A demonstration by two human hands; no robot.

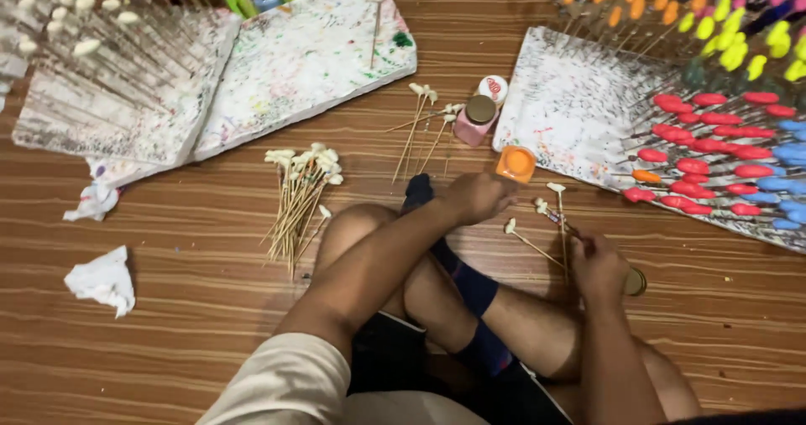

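I sit cross-legged on a wooden floor. My left hand [478,197] reaches forward with its fingers curled, just beside a small open pot of orange paint [515,163]; whether it grips anything is hidden. My right hand [598,264] is closed on a few thin wooden sticks with white tips [541,245], which fan out toward my left hand. A round gold lid [635,282] lies by my right wrist. A pink paint bottle with a gold cap [476,119] stands behind the orange pot.
A loose bundle of white-tipped sticks [300,192] lies left of my knee, a smaller bunch [421,127] near the pink bottle. Paint-spattered foam boards [295,60] sit at the back left; a right board [579,106] holds several red, blue and yellow tipped sticks. Crumpled tissues [102,280] lie left.
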